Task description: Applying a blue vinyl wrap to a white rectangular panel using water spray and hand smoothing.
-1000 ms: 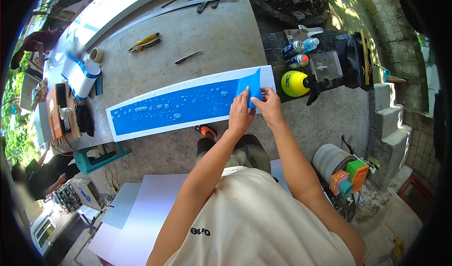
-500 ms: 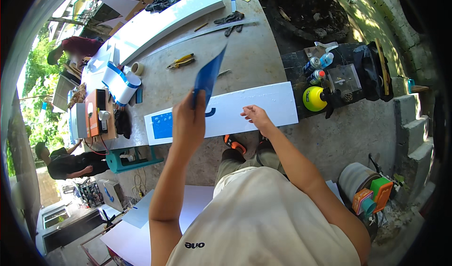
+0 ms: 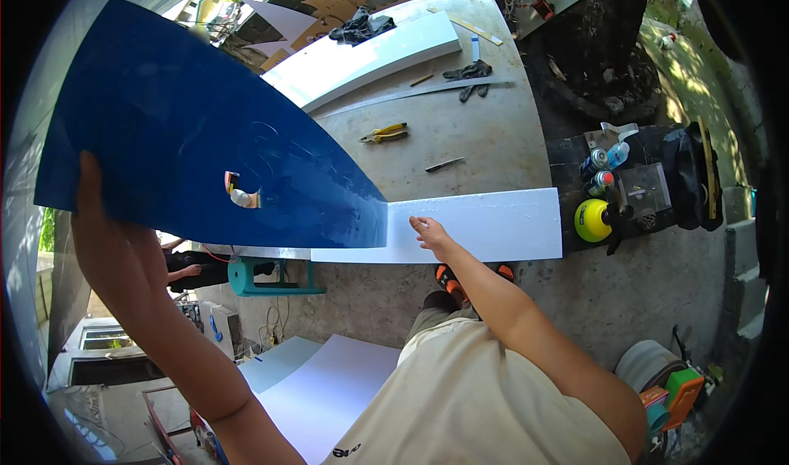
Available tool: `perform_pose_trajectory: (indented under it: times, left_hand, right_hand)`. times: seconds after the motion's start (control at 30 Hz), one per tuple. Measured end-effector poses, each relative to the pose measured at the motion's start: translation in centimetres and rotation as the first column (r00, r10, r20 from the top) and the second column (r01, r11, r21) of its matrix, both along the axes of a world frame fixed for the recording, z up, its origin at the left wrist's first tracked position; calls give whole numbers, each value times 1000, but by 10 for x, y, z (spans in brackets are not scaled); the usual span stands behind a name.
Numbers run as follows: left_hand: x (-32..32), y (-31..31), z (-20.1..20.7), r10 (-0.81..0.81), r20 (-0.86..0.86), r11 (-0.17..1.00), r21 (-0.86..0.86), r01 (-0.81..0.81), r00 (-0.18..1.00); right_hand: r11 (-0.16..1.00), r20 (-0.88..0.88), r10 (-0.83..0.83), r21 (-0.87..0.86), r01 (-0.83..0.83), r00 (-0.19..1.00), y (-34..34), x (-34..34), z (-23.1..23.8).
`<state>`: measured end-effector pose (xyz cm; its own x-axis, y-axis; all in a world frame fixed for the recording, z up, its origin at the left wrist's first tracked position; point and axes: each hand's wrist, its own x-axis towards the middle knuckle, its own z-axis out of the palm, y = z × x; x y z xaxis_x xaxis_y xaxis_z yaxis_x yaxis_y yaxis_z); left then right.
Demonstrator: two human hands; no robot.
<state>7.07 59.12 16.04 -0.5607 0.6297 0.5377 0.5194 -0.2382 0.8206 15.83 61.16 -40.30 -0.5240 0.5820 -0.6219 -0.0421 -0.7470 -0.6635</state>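
Observation:
My left hand (image 3: 103, 198) is closed on the lower left edge of a large blue adhesive film sheet (image 3: 189, 128), holding it raised and slanting. The sheet has a small cut-out hole, and its right end meets a long white board (image 3: 493, 222) at the table's near edge. Clear droplets dot the board's bare surface. My right hand (image 3: 431, 233) hovers at or just over the board beside that end, fingers apart and holding nothing; whether it touches the board I cannot tell. Much of the board's left part is hidden behind the sheet.
On the metal table (image 3: 485, 157) lie yellow-handled pliers (image 3: 385, 133), a cutter knife (image 3: 445, 165), a long ruler (image 3: 411, 92), dark gloves (image 3: 468, 74) and a white block (image 3: 386, 54). A yellow spray bottle (image 3: 590, 220) and cans stand to the right. Another person's arm (image 3: 187, 273) shows at left.
My left hand has swung left and outward, and the blue sheet now spreads out wide, hiding the board's left part. My right hand stays over the board.

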Motion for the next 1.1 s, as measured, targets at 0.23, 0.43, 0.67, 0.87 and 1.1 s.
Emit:
perform_pose_trajectory:
  times: [0.23, 0.43, 0.67, 0.87, 1.1]
  left_hand:
    - [-79, -32, 77, -53, 109, 998, 51, 47, 993]
    - [-158, -61, 72, -19, 38, 987, 161, 13, 999]
    - [-245, -61, -84, -44, 613, 999, 8, 49, 789]
    - [-307, -59, -310, -122, 842, 976, 4, 219, 526]
    - [-318, -79, -529, 185, 965, 965, -214, 153, 184]
  right_hand:
    - [961, -189, -158, -255, 106, 969, 10, 12, -11]
    - [910, -615, -408, -337, 243, 675, 28, 43, -6]
    - [882, -107, -465, 35, 470, 879, 38, 189, -15]
    - [854, 228, -508, 260, 451, 831, 39, 279, -10]
    - [827, 506, -549, 443, 346, 665, 31, 290, -19]
